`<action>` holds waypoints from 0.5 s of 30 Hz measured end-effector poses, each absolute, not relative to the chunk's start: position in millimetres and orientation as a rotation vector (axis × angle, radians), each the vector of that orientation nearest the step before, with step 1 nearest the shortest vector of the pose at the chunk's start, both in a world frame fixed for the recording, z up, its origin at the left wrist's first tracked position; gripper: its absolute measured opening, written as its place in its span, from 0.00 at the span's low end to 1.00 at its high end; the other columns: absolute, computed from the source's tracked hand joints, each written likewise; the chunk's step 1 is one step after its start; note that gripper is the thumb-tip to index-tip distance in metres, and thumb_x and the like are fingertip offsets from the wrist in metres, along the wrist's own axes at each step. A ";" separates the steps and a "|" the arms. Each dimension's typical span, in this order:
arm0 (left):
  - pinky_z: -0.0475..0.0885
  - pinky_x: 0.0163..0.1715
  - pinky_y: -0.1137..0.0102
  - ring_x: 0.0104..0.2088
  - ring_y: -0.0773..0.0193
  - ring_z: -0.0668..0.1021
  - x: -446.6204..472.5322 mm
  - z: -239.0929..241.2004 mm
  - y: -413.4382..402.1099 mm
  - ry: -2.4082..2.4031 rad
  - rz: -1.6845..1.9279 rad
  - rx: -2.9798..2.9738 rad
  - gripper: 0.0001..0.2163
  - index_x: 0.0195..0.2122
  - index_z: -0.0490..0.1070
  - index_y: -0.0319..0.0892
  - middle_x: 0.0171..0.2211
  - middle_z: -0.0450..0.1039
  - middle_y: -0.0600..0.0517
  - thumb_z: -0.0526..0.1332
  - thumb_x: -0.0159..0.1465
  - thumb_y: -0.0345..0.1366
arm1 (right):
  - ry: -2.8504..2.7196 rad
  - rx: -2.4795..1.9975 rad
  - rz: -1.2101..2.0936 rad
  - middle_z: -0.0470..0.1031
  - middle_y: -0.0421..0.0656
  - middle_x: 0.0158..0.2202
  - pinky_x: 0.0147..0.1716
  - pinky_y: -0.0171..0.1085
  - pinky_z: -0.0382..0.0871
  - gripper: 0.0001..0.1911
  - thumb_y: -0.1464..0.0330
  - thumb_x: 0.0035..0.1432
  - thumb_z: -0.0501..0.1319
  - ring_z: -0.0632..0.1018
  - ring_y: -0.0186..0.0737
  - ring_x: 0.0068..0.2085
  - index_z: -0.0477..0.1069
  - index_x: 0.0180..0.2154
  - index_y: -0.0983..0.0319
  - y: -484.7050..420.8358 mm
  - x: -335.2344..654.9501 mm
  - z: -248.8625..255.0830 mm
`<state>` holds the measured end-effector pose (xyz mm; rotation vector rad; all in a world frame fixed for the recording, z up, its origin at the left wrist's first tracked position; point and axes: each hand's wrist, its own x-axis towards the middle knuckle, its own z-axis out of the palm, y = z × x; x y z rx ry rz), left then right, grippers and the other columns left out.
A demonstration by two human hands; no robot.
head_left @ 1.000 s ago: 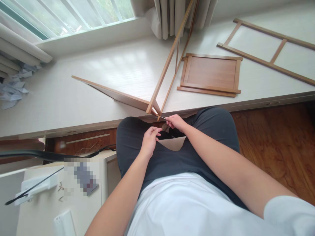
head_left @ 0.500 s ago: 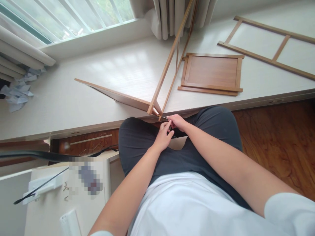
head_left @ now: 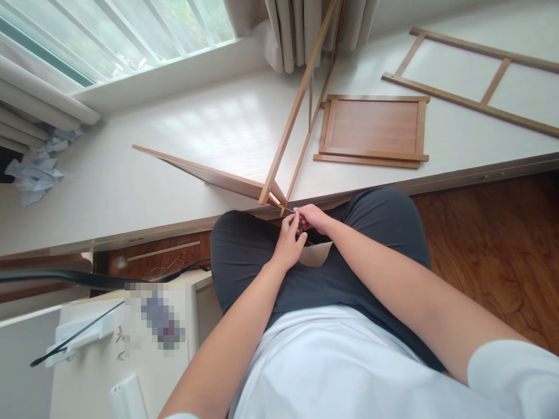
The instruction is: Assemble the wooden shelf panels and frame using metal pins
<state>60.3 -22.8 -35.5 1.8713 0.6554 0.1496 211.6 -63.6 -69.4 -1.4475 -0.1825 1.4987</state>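
A thin metal shaft, seemingly a screwdriver [head_left: 290, 210], points at the near lower end of an upright wooden ladder-like frame [head_left: 288, 122]. My right hand [head_left: 313, 217] pinches the shaft close to that end. Just below, my left hand [head_left: 289, 241] has its fingers curled around what seems to be the dark handle, mostly hidden between the hands. A wooden panel [head_left: 209, 173] stands on edge, meeting the frame at its near end and stretching away to the left. The tool's tip and the joint are too small to make out.
On the white window ledge [head_left: 174, 116] lie stacked framed panels [head_left: 373, 128] and a second ladder-like frame [head_left: 495, 96]. Crumpled paper [head_left: 37, 174] sits at the far left. A side table [head_left: 168, 378] at lower left bears small metal fasteners [head_left: 119, 343] and a white power strip [head_left: 128, 398].
The view has shifted slightly. My hands keep the same place at the frame's near end, with only slight finger movement; the wooden parts stay put.
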 end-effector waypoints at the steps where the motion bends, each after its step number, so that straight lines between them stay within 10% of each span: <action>1: 0.70 0.58 0.59 0.59 0.55 0.69 60.2 -35.5 -22.9 0.659 0.147 1.872 0.33 0.71 0.55 0.48 0.64 0.56 0.43 0.58 0.65 0.32 | -0.177 -1.449 1.496 0.59 0.35 0.16 0.19 0.30 0.56 0.22 0.64 0.67 0.58 0.61 0.28 0.16 0.63 0.20 0.63 -63.5 211.6 -69.5; 15: 0.62 0.66 0.54 0.64 0.51 0.65 58.0 -44.8 -20.1 0.709 0.157 1.976 0.28 0.66 0.65 0.48 0.61 0.60 0.44 0.60 0.64 0.31 | -0.140 -1.484 1.491 0.60 0.35 0.15 0.19 0.30 0.59 0.22 0.64 0.67 0.58 0.61 0.28 0.16 0.64 0.20 0.63 -62.5 213.4 -63.9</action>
